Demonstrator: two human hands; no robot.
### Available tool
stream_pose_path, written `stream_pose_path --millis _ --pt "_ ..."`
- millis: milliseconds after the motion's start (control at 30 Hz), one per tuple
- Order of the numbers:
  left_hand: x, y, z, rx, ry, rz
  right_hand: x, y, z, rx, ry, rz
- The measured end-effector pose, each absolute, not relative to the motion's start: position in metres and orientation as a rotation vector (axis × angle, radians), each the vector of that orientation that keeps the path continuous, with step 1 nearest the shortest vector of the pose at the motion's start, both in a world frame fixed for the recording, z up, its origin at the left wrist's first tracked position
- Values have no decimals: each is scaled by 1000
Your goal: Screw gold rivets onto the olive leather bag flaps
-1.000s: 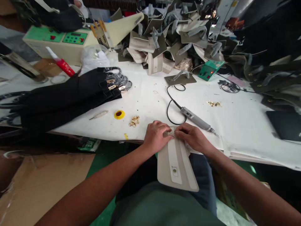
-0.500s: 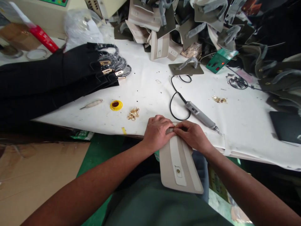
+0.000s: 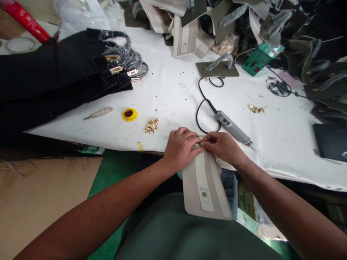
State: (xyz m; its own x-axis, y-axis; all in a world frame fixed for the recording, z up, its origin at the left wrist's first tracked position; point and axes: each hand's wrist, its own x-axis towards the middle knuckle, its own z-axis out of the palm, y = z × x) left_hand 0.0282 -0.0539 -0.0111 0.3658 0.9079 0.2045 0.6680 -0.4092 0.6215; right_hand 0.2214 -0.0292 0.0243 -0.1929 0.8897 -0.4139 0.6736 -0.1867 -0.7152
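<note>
A beige leather bag panel [image 3: 192, 187] with a paler strip down its middle hangs over the table's front edge toward my lap. Near its lower end is a small brass-coloured stud in a rectangular patch. My left hand [image 3: 182, 147] is closed on the panel's upper end, thumb and fingers gripping its edge. Beside it my right hand [image 3: 221, 146] pinches at the same end, fingertips touching the left ones. Whatever small part may be between the fingertips is hidden. Just right of the hands lies a grey pen-shaped electric tool [image 3: 234, 129] with a black cord.
Gold rings [image 3: 151, 125], a yellow dish of brown liquid [image 3: 129, 114] and an awl [image 3: 99, 113] lie left. Black bag pieces [image 3: 67, 68] are stacked beyond them. At the back are piled panels [image 3: 185, 36] and a green control box [image 3: 261, 59]. Small gold parts [image 3: 256, 108] lie right.
The view has shifted slightly, so the table's items sit a little higher in the picture. Both hands stay at the panel's upper end, with only small finger movement.
</note>
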Motion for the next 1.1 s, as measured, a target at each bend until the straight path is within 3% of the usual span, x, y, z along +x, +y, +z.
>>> stream_pose_path --millis 133,533,600,733,833,1000,1100 --pt "29 -54 -11 2188 1372 739 224 -24 24 -1751 -1802 1492" --pt "30 -53 -13 2209 1380 752 226 -37 32 -1696 -1847 1334" --pt "31 -54 -14 2207 1388 771 233 -39 34 -1678 -1839 1104" --pt "31 -54 -16 2215 1383 803 265 -38 33 -1716 -1921 225" --pt "30 -54 -17 2239 1377 811 291 -31 21 -1898 -2073 -43" --pt "30 -54 -19 2269 1372 808 309 -16 10 -1997 -2106 109" --pt "30 -54 -19 2276 1373 802 304 -15 25 -1874 -1804 457"
